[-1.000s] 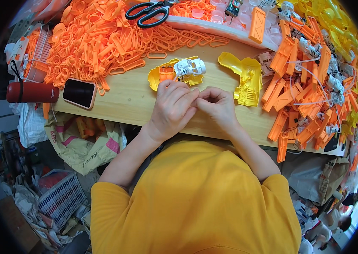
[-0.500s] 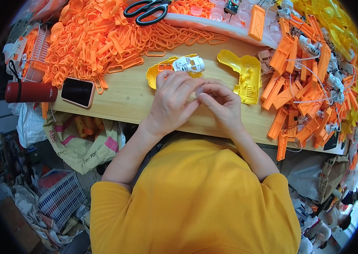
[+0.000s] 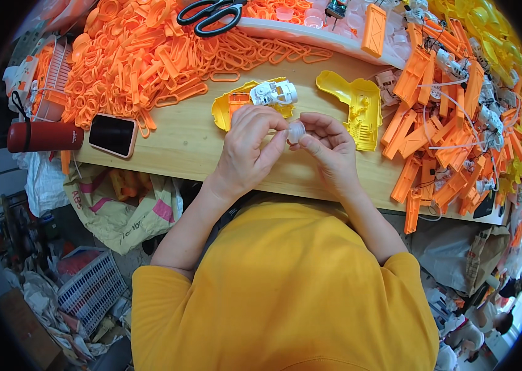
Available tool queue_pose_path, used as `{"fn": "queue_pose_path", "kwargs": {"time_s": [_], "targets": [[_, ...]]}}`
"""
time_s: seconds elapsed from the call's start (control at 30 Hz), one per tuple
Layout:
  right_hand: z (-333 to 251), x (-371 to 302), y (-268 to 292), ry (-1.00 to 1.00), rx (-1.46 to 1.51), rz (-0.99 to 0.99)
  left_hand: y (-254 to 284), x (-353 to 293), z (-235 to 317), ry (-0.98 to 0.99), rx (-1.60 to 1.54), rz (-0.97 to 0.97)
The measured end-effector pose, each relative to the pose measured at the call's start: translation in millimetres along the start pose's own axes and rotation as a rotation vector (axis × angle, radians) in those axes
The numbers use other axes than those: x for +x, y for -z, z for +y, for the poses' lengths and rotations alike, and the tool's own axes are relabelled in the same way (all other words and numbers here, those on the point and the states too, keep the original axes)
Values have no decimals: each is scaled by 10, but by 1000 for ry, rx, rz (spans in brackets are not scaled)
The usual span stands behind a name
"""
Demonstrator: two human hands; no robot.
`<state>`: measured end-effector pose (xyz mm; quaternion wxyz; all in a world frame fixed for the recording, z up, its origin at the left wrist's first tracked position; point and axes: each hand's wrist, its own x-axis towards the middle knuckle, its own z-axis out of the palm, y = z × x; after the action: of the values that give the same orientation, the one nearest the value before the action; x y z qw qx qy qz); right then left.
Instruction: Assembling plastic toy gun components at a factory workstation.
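Between my two hands is a small round clear plastic cup (image 3: 296, 132), pinched from both sides over the near part of the table. My left hand (image 3: 245, 148) holds it with thumb and forefinger. The thumb and fingers of my right hand (image 3: 330, 150) close on its other side. Just beyond my left hand lies a yellow plastic shell half (image 3: 220, 110) with an orange part and a white mechanism (image 3: 273, 93) in it. Another yellow shell half (image 3: 363, 111), shaped like a toy gun, lies beyond my right hand.
Orange plastic parts (image 3: 137, 68) are heaped at the far left, with black-handled scissors (image 3: 218, 18) beside them. A phone (image 3: 113, 135) and a red cylinder (image 3: 45, 136) lie at left. Wired orange parts (image 3: 440, 130) pile up at right. A clear tray (image 3: 329, 42) stands at the back.
My hands have drawn slightly apart, and the clear cup, mostly hidden by my fingers before, now shows between them. The shell halves have stayed in place.
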<state>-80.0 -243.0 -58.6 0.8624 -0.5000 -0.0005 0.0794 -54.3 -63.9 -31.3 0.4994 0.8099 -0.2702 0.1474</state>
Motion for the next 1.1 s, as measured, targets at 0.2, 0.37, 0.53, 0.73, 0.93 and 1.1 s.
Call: {"fn": "queue_pose_path", "kwargs": {"time_s": [0.2,0.37,0.53,0.73,0.93,1.1], "targets": [[7,-9,-23,6,-11,-1,-39,-10,28,-27,9,21],[16,-11,-53,30,10,-3,-63,-49,-39,-62,-47,60],[-71,17,-134,119,-61,25,-9,-38,-62,60,-261,40],[-74,29,-204,155,-400,-13,112,35,-26,44,-56,-127],[-27,31,-165,146,-510,-26,130,-2,-30,-120,241,-131],[-71,48,-165,6,-690,-25,93,-11,18,-179,400,-144]]}}
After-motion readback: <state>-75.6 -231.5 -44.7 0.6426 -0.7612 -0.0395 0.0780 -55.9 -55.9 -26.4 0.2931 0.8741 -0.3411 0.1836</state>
